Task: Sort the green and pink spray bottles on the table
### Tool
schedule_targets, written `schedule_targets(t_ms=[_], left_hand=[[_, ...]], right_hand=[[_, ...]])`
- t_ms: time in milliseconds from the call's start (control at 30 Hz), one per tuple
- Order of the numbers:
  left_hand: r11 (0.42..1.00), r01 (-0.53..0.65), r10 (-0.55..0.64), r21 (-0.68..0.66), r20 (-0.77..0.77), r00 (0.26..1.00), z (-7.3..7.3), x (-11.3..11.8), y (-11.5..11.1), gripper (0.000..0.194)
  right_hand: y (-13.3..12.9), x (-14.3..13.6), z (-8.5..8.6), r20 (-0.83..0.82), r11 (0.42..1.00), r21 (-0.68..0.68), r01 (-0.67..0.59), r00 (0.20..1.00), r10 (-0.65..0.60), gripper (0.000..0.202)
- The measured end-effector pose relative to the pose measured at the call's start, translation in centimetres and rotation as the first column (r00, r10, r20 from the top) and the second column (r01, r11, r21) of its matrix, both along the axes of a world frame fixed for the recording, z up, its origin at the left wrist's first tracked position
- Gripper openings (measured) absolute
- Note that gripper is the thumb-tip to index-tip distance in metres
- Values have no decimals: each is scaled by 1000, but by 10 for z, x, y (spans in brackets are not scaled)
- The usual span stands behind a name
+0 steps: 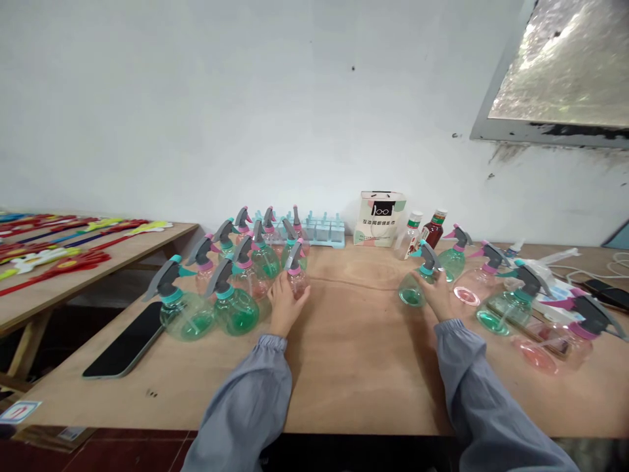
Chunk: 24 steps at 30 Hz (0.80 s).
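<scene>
My left hand (287, 303) is wrapped round a pink spray bottle (297, 278) at the front right of the left group of bottles. Around it stand several green and pink spray bottles, among them a green bottle (236, 313). On the right, my right hand (437, 295) holds a green spray bottle (411, 291), which leans to the left with its base toward the middle. Beside that hand are a pink bottle (472, 286), another green bottle (506, 307) and a pink bottle (560, 344) at the far right.
A black phone (125, 341) lies at the left edge of the wooden table (354, 387). At the back are a light blue mould tray (322, 235), a paper bag (378, 226), a clear bottle (409, 237) and a red sauce bottle (434, 228). Colourful craft sticks cover a side table (142, 242).
</scene>
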State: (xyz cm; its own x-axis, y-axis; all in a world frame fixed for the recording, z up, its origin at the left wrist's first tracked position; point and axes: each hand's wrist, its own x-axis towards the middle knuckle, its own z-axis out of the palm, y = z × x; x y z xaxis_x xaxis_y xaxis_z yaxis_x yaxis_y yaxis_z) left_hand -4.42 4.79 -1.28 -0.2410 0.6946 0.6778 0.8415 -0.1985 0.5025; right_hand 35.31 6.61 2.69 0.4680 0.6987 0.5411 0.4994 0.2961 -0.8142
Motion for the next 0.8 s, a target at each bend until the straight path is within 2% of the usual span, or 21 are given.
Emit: schedule_targets(t_ms=[133,233,367,500,667,800], left_hand=[[1000,-5,5,3,-8,1000,-1,0,1,73],[1000,-3,3,5,-10,1000,-1,1,1,73],[1000,-9,9,13,-12,1000,-1,1,1,73],[1000,-11,12,13,-9,1000,-1,1,0,73],[1000,-14,14,5,0,1000,-1,1,0,72],[1000,6,-6,-20,-6,1000,0,2,-3,71]], right_hand=[[-9,5,-33,24,993,57,108,994,-109,88],[-2,12,-44,86,976,12,215,973,-216,94],[31,25,-33,106,950,-111,290,954,-279,113],[63,37,-20,40,947,-177,268,963,-265,122],[84,41,-17,4,947,-191,260,964,-264,110],[87,39,-16,-22,952,-175,250,966,-257,105]])
